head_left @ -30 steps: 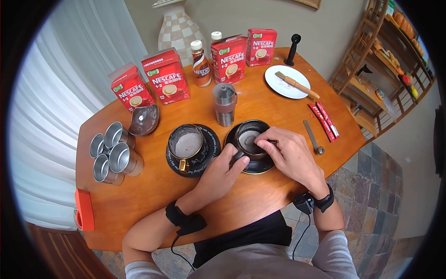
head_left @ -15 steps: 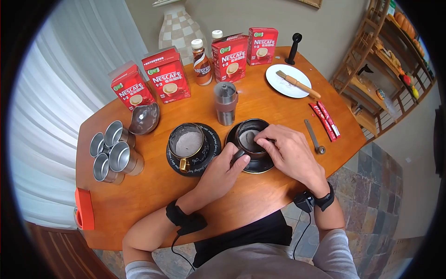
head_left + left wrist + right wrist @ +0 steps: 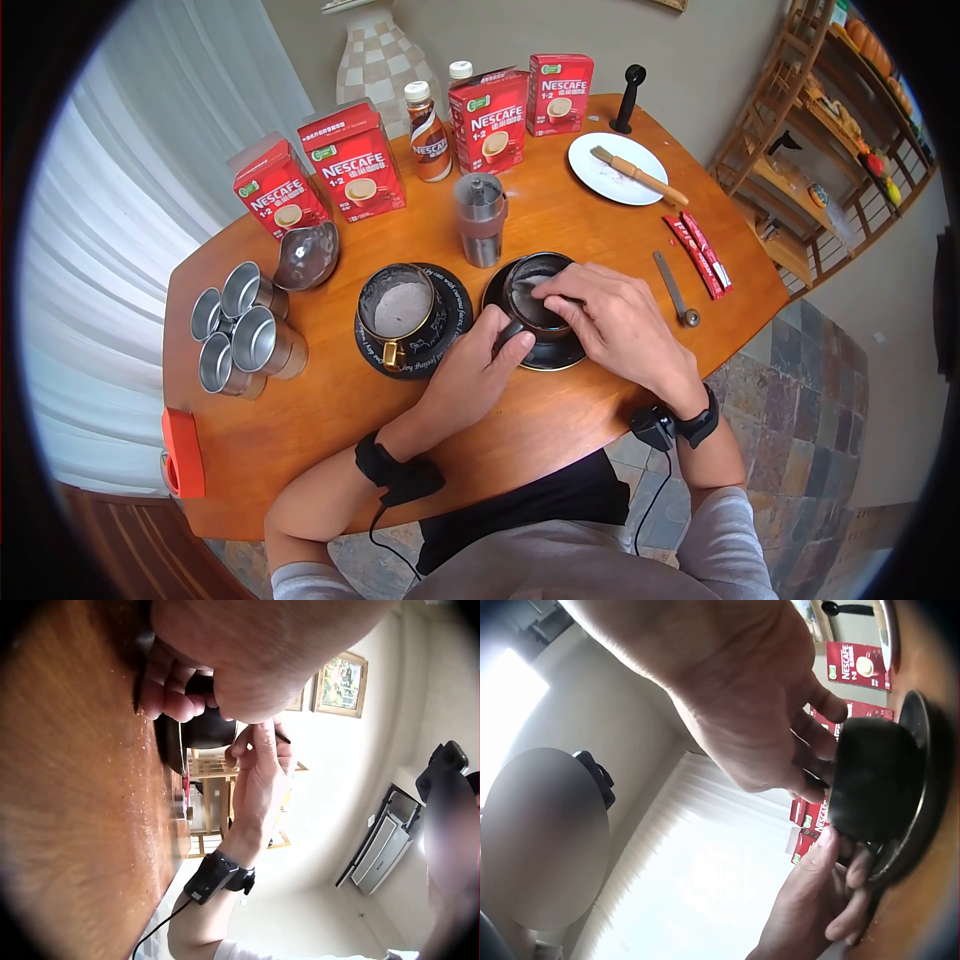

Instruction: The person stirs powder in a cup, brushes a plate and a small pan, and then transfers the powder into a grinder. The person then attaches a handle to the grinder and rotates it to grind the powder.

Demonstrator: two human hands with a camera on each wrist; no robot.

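My left hand grips the handle of a black cup, thumb on top. The cup stands on a black saucer. Over its rim, my right hand pinches a thin utensil with a dark end sticking out past the fingers; its lower part is hidden by the hand and cup. Dark and greyish contents show inside this cup. Left of it, a second cup with a gold handle holds pale grey contents on a lettered black saucer.
A steel grinder stands just behind the cups. Metal cups and a dark bowl are at left. At right lie a measuring spoon, red sachets and a white plate with a brush. Red boxes line the back.
My right fingers have shifted slightly left and back over the cup, moving the utensil within it. The left hand keeps its grip on the handle; the head view has shifted a little.
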